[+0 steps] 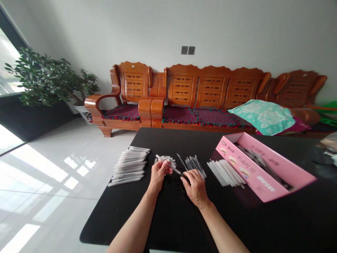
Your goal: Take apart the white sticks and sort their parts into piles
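My left hand (158, 174) is closed around a frosted white pen barrel (174, 169), which slants down to the right. At its lower end, my right hand (195, 186) pinches what looks like a small black piece, mostly hidden by the fingers. Loose black pieces (180, 185) lie on the table between the hands. Just beyond is a heap of short white parts (171, 160), partly covered by my left hand. Thin pen refills (194, 163) fan out behind my right hand. A row of similar barrels (131, 166) lies to the left, and frosted tubes (225, 172) lie to the right.
A pink open box (252, 165) holding dark slender items stands on the right of the black table (126, 214). Some plastic bag-like stuff (326, 154) sits at the far right edge. Beyond the table are a wooden sofa (197, 88) and a potted plant (52, 77).
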`<state>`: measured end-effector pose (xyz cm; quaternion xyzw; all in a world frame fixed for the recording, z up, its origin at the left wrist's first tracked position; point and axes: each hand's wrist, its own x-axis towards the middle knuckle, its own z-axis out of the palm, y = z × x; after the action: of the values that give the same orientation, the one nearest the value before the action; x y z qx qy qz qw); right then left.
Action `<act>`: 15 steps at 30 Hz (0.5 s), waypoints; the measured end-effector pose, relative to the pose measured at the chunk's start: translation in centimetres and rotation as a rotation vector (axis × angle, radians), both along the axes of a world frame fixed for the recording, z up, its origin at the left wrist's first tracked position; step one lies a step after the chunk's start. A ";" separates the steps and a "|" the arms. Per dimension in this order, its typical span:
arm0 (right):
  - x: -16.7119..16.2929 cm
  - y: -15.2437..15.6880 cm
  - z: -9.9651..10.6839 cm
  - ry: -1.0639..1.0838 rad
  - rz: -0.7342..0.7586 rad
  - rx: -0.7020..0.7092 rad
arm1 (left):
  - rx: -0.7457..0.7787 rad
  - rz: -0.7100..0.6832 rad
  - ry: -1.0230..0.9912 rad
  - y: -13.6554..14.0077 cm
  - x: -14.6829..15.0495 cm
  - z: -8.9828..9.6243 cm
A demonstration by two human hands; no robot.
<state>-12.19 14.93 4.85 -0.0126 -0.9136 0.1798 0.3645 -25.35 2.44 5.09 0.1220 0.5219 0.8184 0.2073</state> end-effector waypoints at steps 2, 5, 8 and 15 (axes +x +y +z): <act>-0.1 -0.1 0.2 -0.004 0.012 0.010 | -0.014 -0.021 0.009 0.1 0.1 0.1; 0.1 0.6 0.4 0.021 -0.003 -0.005 | 0.018 0.074 0.007 -0.4 -0.8 -0.1; 0.7 2.5 0.3 0.115 -0.104 -0.033 | 0.080 0.294 -0.033 -1.4 -2.4 -0.3; 2.4 7.2 -1.9 0.103 -0.506 0.052 | 0.096 0.169 -0.002 -1.7 -2.3 -0.1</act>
<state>-9.81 22.10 2.98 -0.2223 -0.8659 0.0599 0.4442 -27.64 0.73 4.98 0.0867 0.4903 0.8572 0.1320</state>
